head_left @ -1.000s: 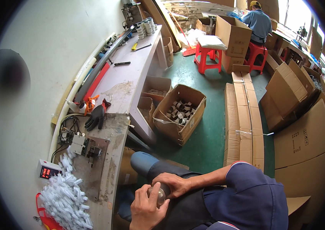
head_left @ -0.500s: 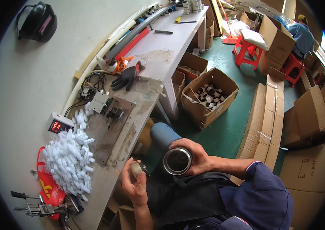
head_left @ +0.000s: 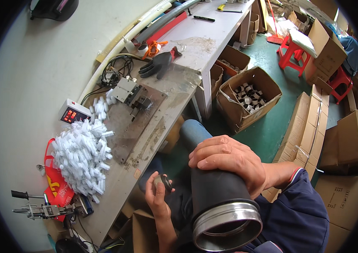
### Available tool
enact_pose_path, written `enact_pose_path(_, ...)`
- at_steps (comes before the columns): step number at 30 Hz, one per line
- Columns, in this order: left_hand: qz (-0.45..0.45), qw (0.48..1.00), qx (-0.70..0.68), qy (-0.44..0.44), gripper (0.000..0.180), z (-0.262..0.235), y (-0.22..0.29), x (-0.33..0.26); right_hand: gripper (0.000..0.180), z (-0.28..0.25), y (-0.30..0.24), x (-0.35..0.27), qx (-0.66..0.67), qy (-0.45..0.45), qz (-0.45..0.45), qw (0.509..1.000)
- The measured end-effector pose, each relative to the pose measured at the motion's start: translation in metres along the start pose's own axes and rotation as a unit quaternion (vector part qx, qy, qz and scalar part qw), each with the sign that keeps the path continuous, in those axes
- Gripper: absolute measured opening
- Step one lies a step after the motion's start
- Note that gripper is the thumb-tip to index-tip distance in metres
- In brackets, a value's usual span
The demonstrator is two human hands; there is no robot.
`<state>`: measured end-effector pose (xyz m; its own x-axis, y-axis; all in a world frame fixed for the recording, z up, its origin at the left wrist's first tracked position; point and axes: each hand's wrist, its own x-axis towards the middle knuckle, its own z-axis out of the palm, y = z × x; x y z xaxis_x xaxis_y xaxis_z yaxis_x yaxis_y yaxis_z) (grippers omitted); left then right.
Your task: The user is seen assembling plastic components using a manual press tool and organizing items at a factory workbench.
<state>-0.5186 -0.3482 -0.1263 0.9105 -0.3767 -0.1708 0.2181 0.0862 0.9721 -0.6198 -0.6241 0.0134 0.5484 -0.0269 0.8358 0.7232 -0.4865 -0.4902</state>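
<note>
A black insulated bottle (head_left: 218, 190) with a bare steel rim is close to the camera, its open mouth tilted down toward the lower edge. My right hand (head_left: 234, 159) wraps over its far end. To the left and lower, above my lap, my left hand (head_left: 157, 198) pinches a small round lid (head_left: 163, 182), beige on one face and dark on the other. The lid and the bottle are apart. The inside of the bottle shows only as a dark hollow with a steel band.
On the bench (head_left: 145, 141) at left lie a heap of small clear plastic pieces (head_left: 82, 158), a metal fixture (head_left: 132, 95), a red-digit display box (head_left: 74, 111), a lever press (head_left: 54, 208) and a black glove (head_left: 161, 63). An open carton (head_left: 250, 101) of short cylinders stands beyond; another person (head_left: 353, 55) sits at far right.
My right hand has raised the bottle toward the camera and tipped it, so its side now shows. The left hand, keeping the lid, has moved slightly right and down. The view has shifted.
</note>
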Motion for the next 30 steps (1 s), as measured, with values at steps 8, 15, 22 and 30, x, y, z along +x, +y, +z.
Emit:
enact_pose_path(8,-0.023,0.999,-0.027,0.036,0.046,-0.004,0.003,-0.003,0.055,0.005,-0.005,0.016,-0.003,-0.001,-0.028,1.000)
enact_pose_path(15,-0.017,0.999,0.002,0.028,0.047,0.001,0.005,-0.003,0.043,0.005,-0.004,0.036,-0.069,0.059,-0.096,0.991)
enact_pose_path(22,-0.017,0.999,-0.005,0.029,0.047,-0.002,0.003,-0.004,0.047,-0.008,-0.001,0.049,-0.111,0.034,-0.153,0.981)
enact_pose_path(30,-0.017,0.999,-0.018,0.032,0.046,-0.004,-0.001,-0.006,0.041,-0.023,-0.025,0.065,-0.122,-0.017,-0.103,0.987)
